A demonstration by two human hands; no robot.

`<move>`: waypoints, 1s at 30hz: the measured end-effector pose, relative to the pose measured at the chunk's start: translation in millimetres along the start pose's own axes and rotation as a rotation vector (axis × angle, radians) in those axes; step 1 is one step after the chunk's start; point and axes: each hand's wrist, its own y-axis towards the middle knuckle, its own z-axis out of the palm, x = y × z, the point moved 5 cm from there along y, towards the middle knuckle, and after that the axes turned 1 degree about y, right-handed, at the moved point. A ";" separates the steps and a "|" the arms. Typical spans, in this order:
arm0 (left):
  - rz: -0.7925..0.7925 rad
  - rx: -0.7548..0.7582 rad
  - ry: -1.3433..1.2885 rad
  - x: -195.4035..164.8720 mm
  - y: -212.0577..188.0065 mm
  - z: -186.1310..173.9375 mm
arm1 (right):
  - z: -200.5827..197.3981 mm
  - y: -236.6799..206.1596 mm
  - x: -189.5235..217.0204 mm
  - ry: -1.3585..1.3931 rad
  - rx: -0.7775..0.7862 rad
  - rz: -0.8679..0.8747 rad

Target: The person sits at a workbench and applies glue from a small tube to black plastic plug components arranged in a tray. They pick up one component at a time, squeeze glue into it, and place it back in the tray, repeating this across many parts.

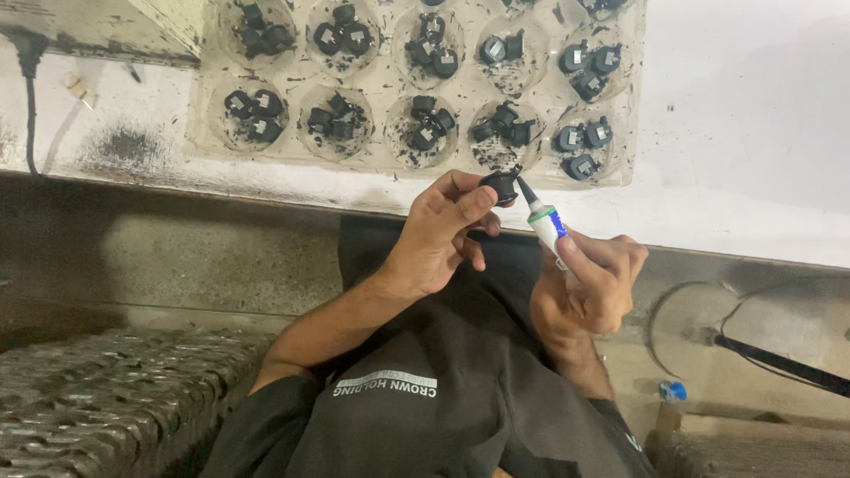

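My left hand [443, 232] pinches a small black round part [503, 185] between thumb and fingers, just in front of the table edge. My right hand [595, 279] grips a small white tube [544, 221] with a green and blue band and a dark pointed nozzle. The nozzle tip touches the black part. Beyond both hands lies a clear plastic tray [381, 88] with round wells, each holding two or three similar black parts [428, 126].
The tray rests on a stained white table [753, 133]. A black cable [31, 97] hangs at the left. Below are stacked grey metal pieces [97, 398], a blue cap [673, 390] and a black lead [779, 363] on the floor.
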 end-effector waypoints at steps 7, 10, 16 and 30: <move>0.012 -0.003 0.006 0.4 -0.8 2.5 | 1.4 -0.2 -2.0 -0.019 0.014 0.016; 0.021 0.001 0.001 0.7 -0.1 2.0 | 1.0 -1.0 -2.2 -0.026 0.025 0.017; 0.027 -0.011 -0.011 2.1 -0.1 0.9 | 0.2 -2.2 -3.2 -0.029 0.028 0.027; 0.022 -0.035 -0.021 3.2 -2.0 -2.5 | -2.5 -2.4 -1.7 -0.039 0.047 0.026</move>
